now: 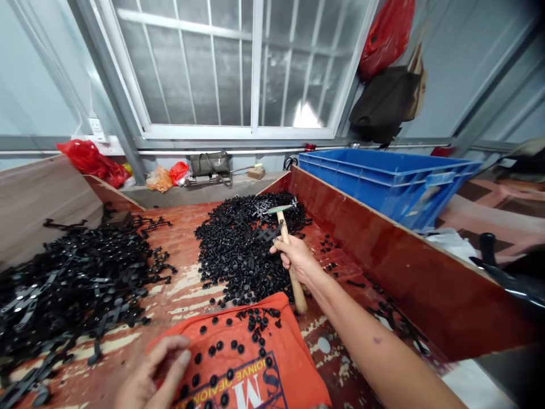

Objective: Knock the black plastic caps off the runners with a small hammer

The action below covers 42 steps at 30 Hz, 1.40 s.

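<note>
My right hand (293,257) is closed around the wooden handle of a hammer (299,292). The hammer's greenish metal head points away from me, over a big heap of small black plastic parts (242,250). By the right fingertips is a black strip-like piece; whether they touch it I cannot tell. My left hand (155,372), slightly blurred, hovers at the left edge of an orange printed cloth (298,363). Its thumb and index finger are curved and apart, with nothing visible between them. Several black round caps (213,379) lie scattered over the cloth.
A pile of longer black arm-like parts (85,284) covers the left of the worn red board (187,278). A wooden side wall (383,255) bounds the right, with a blue crate (383,176) behind it. Bags and a window are at the back.
</note>
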Motion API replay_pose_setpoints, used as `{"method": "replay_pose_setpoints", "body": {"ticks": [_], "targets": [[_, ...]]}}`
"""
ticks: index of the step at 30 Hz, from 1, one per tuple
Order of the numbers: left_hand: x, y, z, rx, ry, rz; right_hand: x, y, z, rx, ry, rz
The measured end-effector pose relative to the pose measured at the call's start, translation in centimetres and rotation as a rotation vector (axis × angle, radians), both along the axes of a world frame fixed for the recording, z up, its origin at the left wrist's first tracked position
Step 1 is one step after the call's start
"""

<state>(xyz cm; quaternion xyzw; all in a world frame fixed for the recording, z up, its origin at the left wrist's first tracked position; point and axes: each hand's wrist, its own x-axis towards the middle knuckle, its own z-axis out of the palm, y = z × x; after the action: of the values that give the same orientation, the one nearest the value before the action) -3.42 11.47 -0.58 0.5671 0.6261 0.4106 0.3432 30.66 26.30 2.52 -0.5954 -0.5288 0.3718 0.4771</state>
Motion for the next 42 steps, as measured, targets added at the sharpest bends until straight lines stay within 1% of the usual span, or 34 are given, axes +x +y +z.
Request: {"method": "replay_pose_setpoints", "body": {"ticks": [1, 3, 4, 7, 9, 11, 13, 15, 16, 18, 20, 21, 23, 25, 26, 28, 29, 30, 31, 33, 34, 35, 36, 37, 38, 40, 42], "targets": [[1.1, -0.3, 0.3, -0.084, -0.077, -0.102, -0.4, -0.6, -0.2, 0.019, 0.032, 0.016], [3.0, -0.7, 0.7, -0.198, -0.212, -0.241, -1.2, -1.7, -0.3, 0.061, 0.055, 0.041], [3.8, -0.9, 0.7, -0.227, -0.271, -0.275, -1.5, -2.2, -0.3, 0.084, 0.047, 0.050], [5.1, -1.1, 0.8, -0.307, -0.481, -0.315, -2.4, -3.8, 0.3, 0.177, -0.027, 0.069], [5.6, -1.3, 1.3, -0.388, -0.652, -0.321, -3.1, -5.3, 0.9, 0.260, -0.096, 0.081], [6.1, -1.4, 2.2, -0.452, -0.821, -0.318, -3.9, -7.3, 1.5, 0.356, -0.171, 0.098], [6.6, -1.6, 3.4, -0.468, -0.976, -0.294, -4.7, -9.6, 1.9, 0.461, -0.249, 0.129], [7.1, -1.7, 4.5, -0.480, -1.120, -0.249, -5.6, -11.8, 2.2, 0.580, -0.315, 0.204], [7.3, -1.7, 4.9, -0.491, -1.183, -0.220, -6.0, -12.8, 2.2, 0.649, -0.357, 0.243], [7.4, -1.7, 5.4, -0.520, -1.249, -0.155, -7.0, -14.5, 2.2, 0.868, -0.561, 0.327], [7.3, -1.6, 5.3, -0.546, -1.212, -0.117, -7.8, -15.6, 2.1, 1.041, -0.777, 0.378], [7.1, -1.7, 5.1, -0.550, -1.172, -0.113, -8.1, -16.0, 2.1, 1.084, -0.847, 0.389], [6.5, -1.7, 4.2, -0.553, -1.106, -0.129, -8.4, -16.6, 1.9, 1.080, -0.874, 0.402], [5.7, -1.8, 3.4, -0.502, -1.042, -0.113, -8.4, -16.7, 1.7, 1.042, -0.831, 0.415], [5.2, -1.9, 3.2, -0.440, -0.972, -0.083, -8.3, -16.7, 1.7, 1.018, -0.797, 0.429], [4.2, -1.9, 3.5, -0.260, -0.722, -0.042, -8.1, -16.4, 1.6, 0.959, -0.727, 0.478], [3.7, -1.9, 4.0, -0.165, -0.562, -0.068, -8.0, -16.2, 1.6, 0.924, -0.698, 0.516], [3.3, -1.9, 4.7, -0.086, -0.408, -0.129, -8.0, -15.9, 1.6, 0.882, -0.673, 0.560], [2.9, -1.9, 5.5, -0.038, -0.282, -0.228, -8.0, -15.6, 1.7, 0.840, -0.647, 0.601], [2.7, -1.9, 6.9, -0.039, -0.147, -0.476, -8.2, -15.0, 1.6, 0.781, -0.584, 0.656], [2.7, -2.0, 7.3, -0.073, -0.136, -0.586, -8.4, -14.8, 1.6, 0.772, -0.552, 0.665], [2.9, -2.0, 7.4, -0.120, -0.159, -0.668, -8.5, -14.7, 1.6, 0.776, -0.524, 0.664], [3.2, -2.1, 7.1, -0.175, -0.210, -0.718, -8.6, -14.7, 1.6, 0.783, -0.510, 0.661], [3.5, -2.2, 6.6, -0.226, -0.276, -0.731, -8.7, -14.7, 1.5, 0.791, -0.513, 0.659], [3.8, -2.3, 5.8, -0.264, -0.340, -0.713, -8.7, -14.8, 1.5, 0.792, -0.534, 0.662], [4.2, -2.6, 4.0, -0.282, -0.410, -0.625, -8.7, -15.2, 1.4, 0.779, -0.612, 0.671], [4.4, -2.9, 2.9, -0.234, -0.353, -0.551, -8.6, -15.6, 1.3, 0.753, -0.684, 0.686]]}}
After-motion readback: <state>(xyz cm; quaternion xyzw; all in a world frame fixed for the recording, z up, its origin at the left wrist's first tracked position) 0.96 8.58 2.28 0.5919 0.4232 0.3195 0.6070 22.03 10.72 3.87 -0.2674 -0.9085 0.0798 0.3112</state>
